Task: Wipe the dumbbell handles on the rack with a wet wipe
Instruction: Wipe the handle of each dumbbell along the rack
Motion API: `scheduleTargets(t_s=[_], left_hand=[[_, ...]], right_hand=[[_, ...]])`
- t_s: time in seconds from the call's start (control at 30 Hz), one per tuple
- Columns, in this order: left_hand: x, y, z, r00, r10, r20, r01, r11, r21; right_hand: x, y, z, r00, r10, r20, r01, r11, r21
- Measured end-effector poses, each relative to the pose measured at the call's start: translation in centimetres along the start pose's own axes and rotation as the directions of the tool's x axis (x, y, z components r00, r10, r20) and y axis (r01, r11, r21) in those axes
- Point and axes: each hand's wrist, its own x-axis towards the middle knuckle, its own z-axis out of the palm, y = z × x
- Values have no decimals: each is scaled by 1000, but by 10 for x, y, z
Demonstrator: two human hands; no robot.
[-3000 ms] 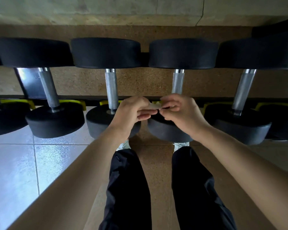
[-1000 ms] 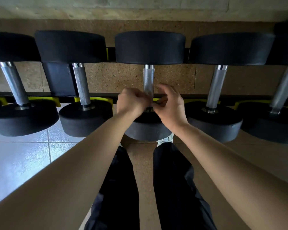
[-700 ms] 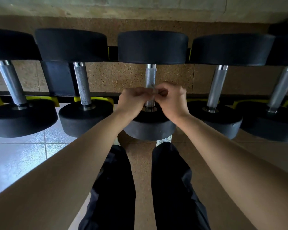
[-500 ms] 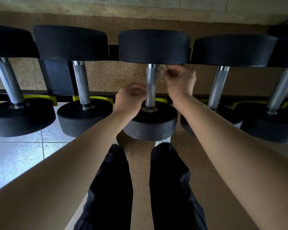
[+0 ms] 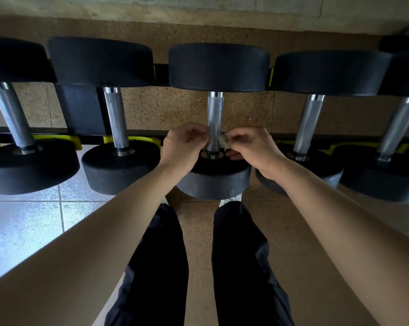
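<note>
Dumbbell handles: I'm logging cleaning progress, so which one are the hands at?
The middle handle, third from the left: the left hand and right hand flank its lower end, the right pinching the wipe beside it. No hand touches the others.

Brown speckled matting (image 5: 173, 109) is being used as flooring beneath and in front of the black rack (image 5: 78, 109), and thin straight seams are being shown between its sheets. At the lower left the matting is being met by glossy pale tiles (image 5: 22, 231) with dark grout lines, and cool bluish light is being reflected off them. Along the top edge the matting is being bordered by a pale, rough, concrete-looking wall (image 5: 198, 5). The rack is being seen as a flat upright plate and a low rail running left to right, with yellow cradles (image 5: 73, 140) being carried on it.
</note>
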Motion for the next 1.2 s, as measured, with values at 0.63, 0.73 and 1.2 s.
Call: scheduleTargets(t_s=[0.63,0.73,1.2], left_hand=[[11,33,2,1000,-24,-11,20,963,-268],[26,38,4,996,-12,-87,-11,968,-251],[57,46,20,915,-295,-275,147,878,-455]], right_hand=[[17,-8,2,999,-21,-31,30,935,354],[28,-18,5,990,-26,-140,82,907,414],[44,-45,35,927,24,-373,146,896,420]])
